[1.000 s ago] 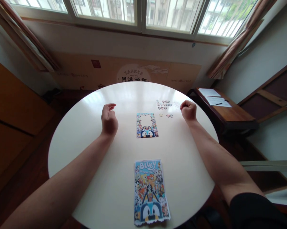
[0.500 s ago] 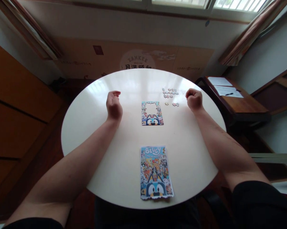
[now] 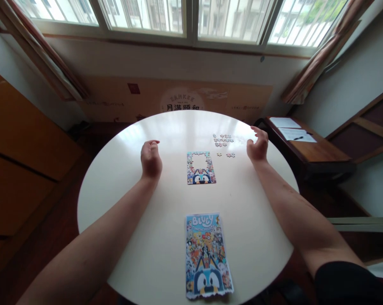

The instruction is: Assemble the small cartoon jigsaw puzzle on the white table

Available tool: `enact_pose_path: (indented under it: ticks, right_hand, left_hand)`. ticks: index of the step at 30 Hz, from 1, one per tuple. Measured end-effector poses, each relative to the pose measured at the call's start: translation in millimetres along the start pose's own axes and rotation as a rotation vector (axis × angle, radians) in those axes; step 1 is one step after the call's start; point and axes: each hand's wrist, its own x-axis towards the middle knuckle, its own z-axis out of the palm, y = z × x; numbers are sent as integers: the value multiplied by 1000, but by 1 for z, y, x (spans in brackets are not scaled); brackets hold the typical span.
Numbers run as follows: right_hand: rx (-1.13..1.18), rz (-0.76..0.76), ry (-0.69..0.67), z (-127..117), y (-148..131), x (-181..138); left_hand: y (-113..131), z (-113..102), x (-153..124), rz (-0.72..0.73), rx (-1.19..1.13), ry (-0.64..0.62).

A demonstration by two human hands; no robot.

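Note:
On the white table, a partly assembled jigsaw puzzle [image 3: 201,176] shows a blue dog's face along its bottom and a gap in its middle. Loose jigsaw pieces [image 3: 223,140] lie in a cluster beyond its upper right, with a few more just below them. My left hand [image 3: 151,159] rests left of the puzzle, its fingers loosely curled in and nothing visible in them. To the right of the loose pieces is my right hand [image 3: 258,145], open, thumb and fingers apart, holding nothing. Neither hand touches the puzzle. A printed Bluey picture [image 3: 207,256] with a torn lower edge lies nearest me.
The round white table [image 3: 140,254] has its near edge just below the picture. A dark wooden side table [image 3: 321,150] with papers and a pen stands at the right. Ahead are a printed cardboard panel [image 3: 105,91] and windows; a wooden cabinet [image 3: 16,169] is at the left.
My right hand has gone from a fist to open fingers. My left fingers have curled in somewhat. The view has tilted up, so more window shows and the table sits lower.

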Motion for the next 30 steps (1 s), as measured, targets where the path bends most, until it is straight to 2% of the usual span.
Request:
enact_pose_path:
  ticks: [4,11,16,18,23,26,30]
  right_hand:
    - [-18,9,36,3,4,-2]
    - [-9,93,-47,14,7,-4]
    - [22,25,-86,17,5,-4]
    - [104,24,-81,18,3,-5]
    - [384,250,-98,15,-5,-9]
    - [387,371,-123,9,-9,-9]
    - [364,446,-123,5,-10,-8]
  left_hand:
    - [-5,-2,3,-39,5,16]
    - [-4,-3,1,-21,3,10]
    - [1,-3,-1,-72,-6,-29]
    - [3,-3,-2,-74,-31,-44]
    - [8,-3,-4,-113,-141,-80]
    - [11,-4,-5,-131,-128,-96]
    - [11,-7,-4,-118,-88,-103]
